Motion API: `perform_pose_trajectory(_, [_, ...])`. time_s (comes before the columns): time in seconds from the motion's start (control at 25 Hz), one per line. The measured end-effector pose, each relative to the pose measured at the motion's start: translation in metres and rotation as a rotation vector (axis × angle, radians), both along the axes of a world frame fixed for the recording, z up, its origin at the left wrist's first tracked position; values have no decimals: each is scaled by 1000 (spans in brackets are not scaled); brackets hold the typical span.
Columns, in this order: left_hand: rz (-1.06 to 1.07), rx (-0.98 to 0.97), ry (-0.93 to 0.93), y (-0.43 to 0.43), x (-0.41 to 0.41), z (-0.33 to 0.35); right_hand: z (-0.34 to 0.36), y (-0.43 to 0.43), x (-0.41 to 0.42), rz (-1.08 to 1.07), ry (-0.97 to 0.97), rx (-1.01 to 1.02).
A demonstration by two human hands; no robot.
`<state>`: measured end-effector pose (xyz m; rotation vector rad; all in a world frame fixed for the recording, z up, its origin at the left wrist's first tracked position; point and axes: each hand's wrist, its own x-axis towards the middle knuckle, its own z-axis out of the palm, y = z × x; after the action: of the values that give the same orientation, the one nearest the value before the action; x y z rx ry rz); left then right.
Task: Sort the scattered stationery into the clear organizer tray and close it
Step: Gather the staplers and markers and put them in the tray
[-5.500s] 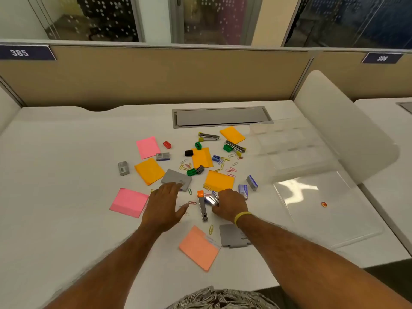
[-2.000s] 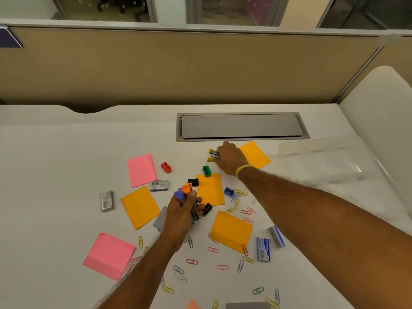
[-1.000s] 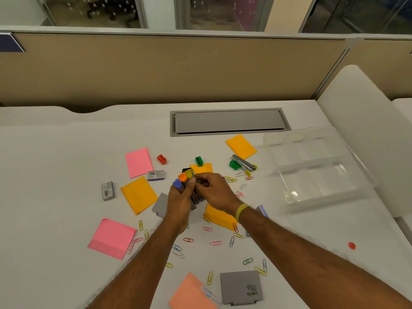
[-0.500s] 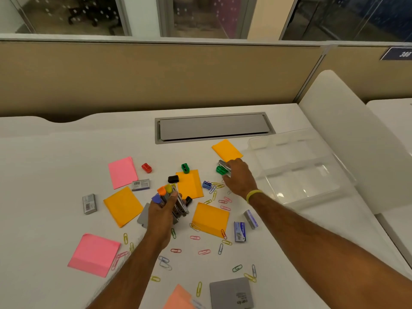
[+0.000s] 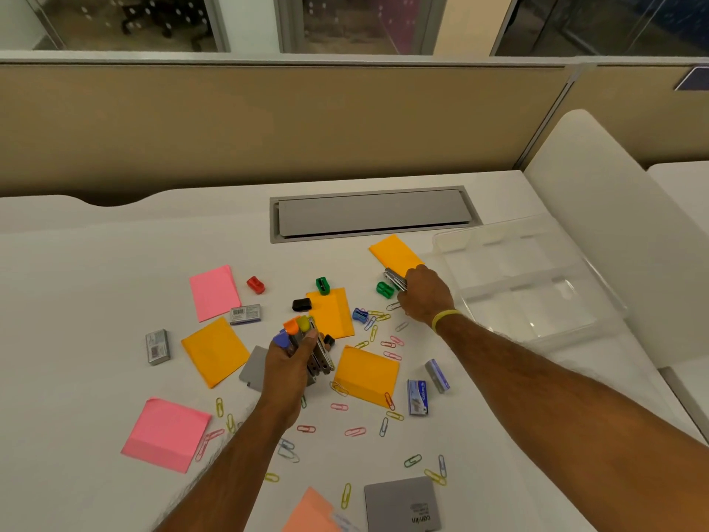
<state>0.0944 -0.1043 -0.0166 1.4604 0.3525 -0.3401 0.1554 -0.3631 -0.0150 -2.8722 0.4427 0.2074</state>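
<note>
My left hand grips a bundle of small staplers with orange, yellow and purple ends, held upright over the desk's middle. My right hand reaches to the far right and its fingers curl round another metal stapler beside a green sharpener. The clear organizer tray lies open just right of that hand, its compartments look bare. Orange sticky pads, pink sticky pads, staple boxes, sharpeners and several coloured paper clips lie scattered on the white desk.
A grey cable hatch is set in the desk behind the clutter. A beige partition stands at the back and a white curved divider on the right. A grey flat case and a salmon pad lie near the front edge.
My right hand left the bundle and reached right to the stapler by the green sharpener, now closing on it. My left hand keeps holding the stapler bundle.
</note>
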Motion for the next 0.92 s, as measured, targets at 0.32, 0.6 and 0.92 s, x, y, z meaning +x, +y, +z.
perform_pose_trajectory(0.32, [-8, 22, -37, -2, -8, 12, 40, 19, -49, -69, -375, 535])
perform_pose_trajectory(0.6, [-105, -23, -51, -13, -31, 38, 66, 46, -108, -162, -431, 1086])
perform_pose_trajectory(0.92, [-235, -23, -74, -41, -74, 55, 58, 86, -151, -339, -281, 1374])
